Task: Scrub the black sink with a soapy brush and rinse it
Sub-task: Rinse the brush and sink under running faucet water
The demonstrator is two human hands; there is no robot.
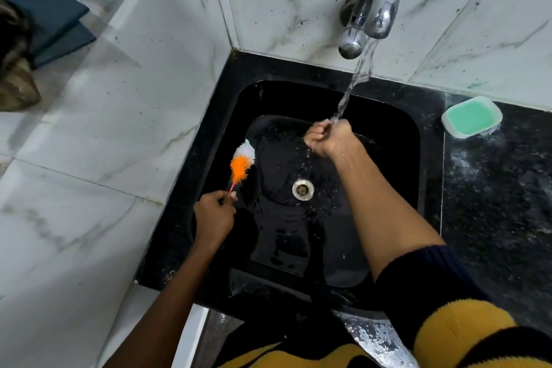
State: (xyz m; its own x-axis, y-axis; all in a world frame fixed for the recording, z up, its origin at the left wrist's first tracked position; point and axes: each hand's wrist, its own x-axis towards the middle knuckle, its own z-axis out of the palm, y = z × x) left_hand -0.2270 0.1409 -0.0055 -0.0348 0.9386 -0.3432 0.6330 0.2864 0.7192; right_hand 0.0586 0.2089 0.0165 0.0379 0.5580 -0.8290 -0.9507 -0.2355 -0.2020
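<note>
The left hand [214,213] gripped the thin pink handle of the brush [242,164], fingers and thumb curled round it at the sink's left wall. The orange and white bristle head pointed up and away from the hand and lay against the upper part of that wall, close to the rim. This grip probably kept the bristles on the wall for scrubbing while staying out of the falling water.

The right hand [328,137] was curled into a loose fist directly under the water stream [355,81], above the back of the basin. It held nothing that could be seen; whether anything lay inside the fist could not be determined. The position suggested the hand was being rinsed or was spreading the flow.

The black sink [397,140] sat in the corner of the black stone counter [493,203], against the marble wall tiles [125,92]. Its floor was wet, and the drain [303,189] lay between the two hands. The chrome tap [373,6] projected from the back wall and was running. A soap dish [471,116] holding a green bar stood at the counter's back edge, right of the sink, within reach for reloading the brush. The task appeared to be in the rinsing stage.
</note>
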